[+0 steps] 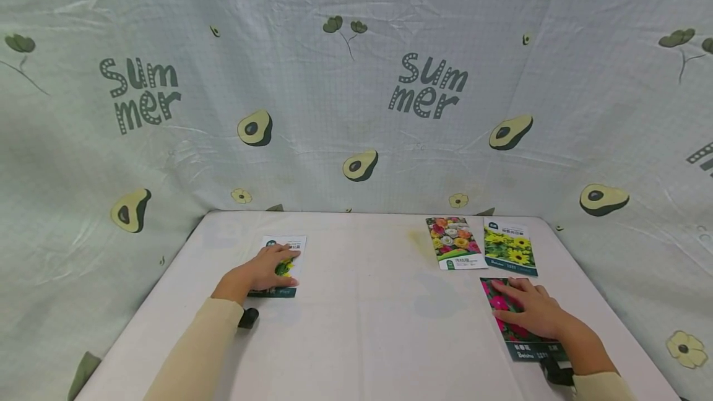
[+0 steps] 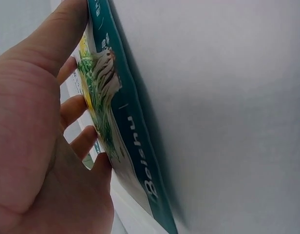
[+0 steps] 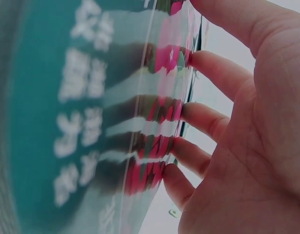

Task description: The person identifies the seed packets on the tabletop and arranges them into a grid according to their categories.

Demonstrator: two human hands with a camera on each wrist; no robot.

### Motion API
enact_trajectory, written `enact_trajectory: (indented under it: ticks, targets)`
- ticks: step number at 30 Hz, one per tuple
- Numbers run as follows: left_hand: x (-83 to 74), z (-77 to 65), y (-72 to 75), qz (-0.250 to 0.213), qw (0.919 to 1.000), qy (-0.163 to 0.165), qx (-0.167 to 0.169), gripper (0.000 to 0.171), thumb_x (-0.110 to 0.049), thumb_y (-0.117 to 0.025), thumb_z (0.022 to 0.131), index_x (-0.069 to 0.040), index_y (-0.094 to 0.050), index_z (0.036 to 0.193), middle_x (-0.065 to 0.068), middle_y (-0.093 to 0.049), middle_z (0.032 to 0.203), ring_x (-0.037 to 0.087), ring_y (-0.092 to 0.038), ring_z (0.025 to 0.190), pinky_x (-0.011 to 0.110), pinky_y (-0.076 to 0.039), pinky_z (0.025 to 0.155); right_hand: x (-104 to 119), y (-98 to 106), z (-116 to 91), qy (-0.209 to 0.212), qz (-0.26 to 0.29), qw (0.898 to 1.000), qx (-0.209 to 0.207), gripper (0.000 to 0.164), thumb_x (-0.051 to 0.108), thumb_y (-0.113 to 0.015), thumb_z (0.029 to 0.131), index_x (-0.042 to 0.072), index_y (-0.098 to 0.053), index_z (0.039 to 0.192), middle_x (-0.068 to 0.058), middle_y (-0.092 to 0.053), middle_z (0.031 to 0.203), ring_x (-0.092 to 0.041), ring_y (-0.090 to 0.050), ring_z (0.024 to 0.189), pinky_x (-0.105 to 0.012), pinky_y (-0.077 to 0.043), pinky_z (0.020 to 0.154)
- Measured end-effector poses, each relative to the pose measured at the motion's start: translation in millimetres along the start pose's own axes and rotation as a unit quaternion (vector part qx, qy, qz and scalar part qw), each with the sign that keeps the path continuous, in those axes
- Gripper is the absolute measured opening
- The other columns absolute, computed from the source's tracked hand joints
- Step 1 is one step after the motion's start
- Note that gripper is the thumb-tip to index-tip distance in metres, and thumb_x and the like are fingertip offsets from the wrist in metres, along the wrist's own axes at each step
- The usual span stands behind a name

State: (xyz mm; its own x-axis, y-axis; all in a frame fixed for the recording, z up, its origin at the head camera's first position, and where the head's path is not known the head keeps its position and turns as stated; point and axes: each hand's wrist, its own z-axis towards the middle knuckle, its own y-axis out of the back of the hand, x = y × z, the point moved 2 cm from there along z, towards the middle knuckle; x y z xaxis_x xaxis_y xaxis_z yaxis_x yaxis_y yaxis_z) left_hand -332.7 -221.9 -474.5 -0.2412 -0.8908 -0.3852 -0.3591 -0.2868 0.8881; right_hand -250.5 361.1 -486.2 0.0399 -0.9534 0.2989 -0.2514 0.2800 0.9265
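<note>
The yellow-flowered packet (image 1: 283,268), lower left, and pink-flowered packet (image 1: 509,332), lower right, are touched by the left hand (image 1: 264,270) and right hand (image 1: 536,312), fingers spread wide.

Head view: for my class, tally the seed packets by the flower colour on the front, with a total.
Yellow: 2 (left packet, back-right packet)
Pink: 1 (near-right packet)
Mixed colours: 1 (multicoloured packet)
Total: 4

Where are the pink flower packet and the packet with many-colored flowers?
pink flower packet (image 1: 499,303): head view, on its pink flower picture.
packet with many-colored flowers (image 1: 455,242): head view, middle of its flower picture.
</note>
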Motion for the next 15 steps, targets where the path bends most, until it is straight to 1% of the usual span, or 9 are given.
enact_trajectory:
  ticks: [4, 11, 15]
  targets:
    - [-0.9, -1.0, -0.1, 0.0, 1.0, -0.004, -0.001, 0.083, -0.051, -0.075, 0.09, -0.018, -0.041, 0.158, 0.021, -0.027, 0.167, 0.049, -0.02, 0.153, 0.072, -0.024, 0.116, 0.1, -0.1, -0.1, 0.001, -0.005, 1.0, 0.0, 0.089, 0.064, -0.072, 0.084, 0.017, -0.046, 0.155, -0.029, -0.033, 0.154, -0.055, -0.035, 0.129, -0.073, -0.042, 0.095]
    - [-1.5, -1.4, 0.6, 0.013, 0.9998, -0.014, -0.007, 0.083, -0.051, -0.075, 0.09, -0.017, -0.042, 0.158, 0.022, -0.029, 0.166, 0.05, -0.022, 0.152, 0.071, -0.024, 0.117, -0.1, 0.4, -0.4, 0.002, -0.007, 1.0, 0.003, 0.089, 0.064, -0.071, 0.085, 0.017, -0.045, 0.155, -0.03, -0.032, 0.155, -0.055, -0.034, 0.129, -0.074, -0.045, 0.093]
    - [-0.1, -1.5, -1.0, 0.011, 0.9999, -0.012, -0.007, 0.082, -0.051, -0.074, 0.091, -0.017, -0.041, 0.158, 0.021, -0.029, 0.167, 0.049, -0.022, 0.153, 0.07, -0.024, 0.117, 0.0, 0.6, -0.3, 0.003, -0.006, 1.0, 0.003, 0.089, 0.064, -0.071, 0.085, 0.017, -0.045, 0.155, -0.03, -0.032, 0.155, -0.056, -0.033, 0.13, -0.074, -0.045, 0.093]
